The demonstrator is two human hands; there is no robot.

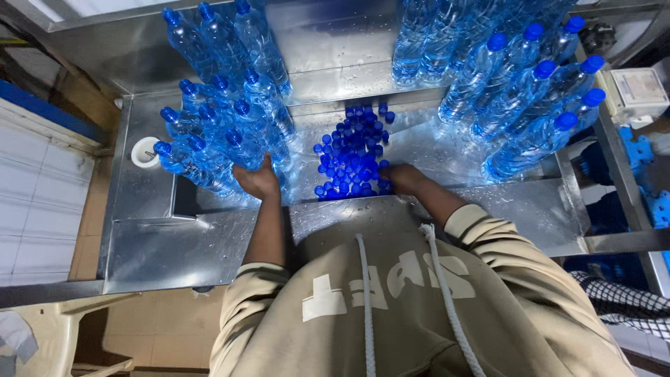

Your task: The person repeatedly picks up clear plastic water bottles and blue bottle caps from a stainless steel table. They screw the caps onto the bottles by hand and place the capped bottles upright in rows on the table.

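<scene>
Your left hand (pixel 257 180) grips a capped bottle (pixel 246 150) in the left cluster, while your right hand (pixel 403 179) touches the loose blue caps (pixel 352 150) on the steel table (pixel 174 244).

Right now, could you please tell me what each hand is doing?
Left hand: gripping a capped water bottle in the left cluster.
Right hand: on the loose blue caps; grip cannot be told.

Table (pixel 174 244): bare sheet metal, smooth, dull-glossy, wet with droplets. Clear blue-tinted plastic water bottles (pixel 209 139): glossy, ribbed walls. Loose blue plastic screw caps (pixel 352 150): smooth, slightly shiny. Beige hooded cloth sweatshirt (pixel 391 307): matt, soft weave.
</scene>
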